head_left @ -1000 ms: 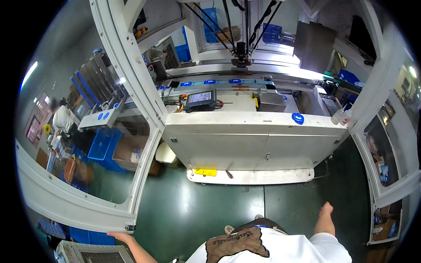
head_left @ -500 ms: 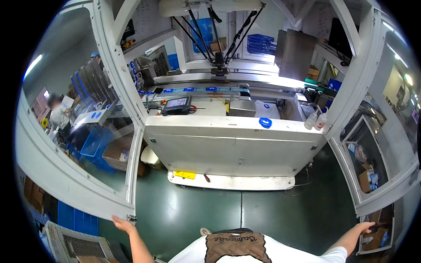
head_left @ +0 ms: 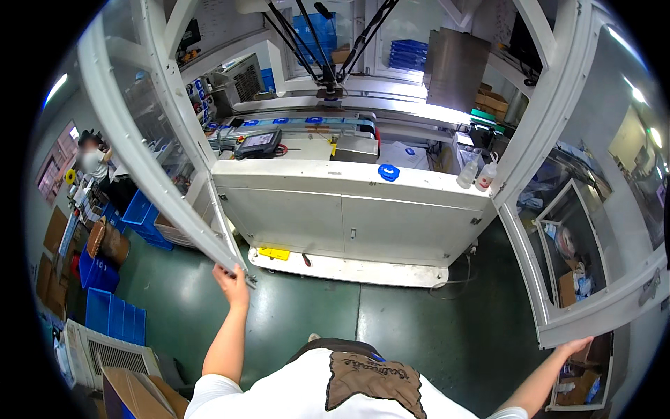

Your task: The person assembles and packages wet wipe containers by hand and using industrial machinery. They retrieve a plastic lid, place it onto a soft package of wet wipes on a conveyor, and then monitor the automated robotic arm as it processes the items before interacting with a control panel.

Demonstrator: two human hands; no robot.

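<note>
My left hand [head_left: 232, 283] grips the lower corner of a white-framed door [head_left: 131, 143] with clear panels, its fingers around the edge. On the other side, my right hand [head_left: 574, 346] holds the bottom edge of a matching door [head_left: 593, 315], its fingers partly hidden by the frame. Both doors are swung outward on either side of me. Between them stands a white machine cabinet [head_left: 279, 216]. On its top ledge lie a blue round part [head_left: 388, 172] and two clear squeeze bottles [head_left: 467, 173].
A tablet-like controller [head_left: 258, 144] rests beside a conveyor [head_left: 293, 123] carrying blue parts. Dark robot arms [head_left: 328, 63] hang above. A yellow plate [head_left: 274, 253] and a screwdriver [head_left: 306, 260] lie on the cabinet's base. Blue bins [head_left: 115, 318] and another person [head_left: 98, 160] are at left.
The left door has swung inward toward the cabinet with my left hand on it. My right hand has moved slightly up and left, onto the right door's bottom edge. My view has shifted too.
</note>
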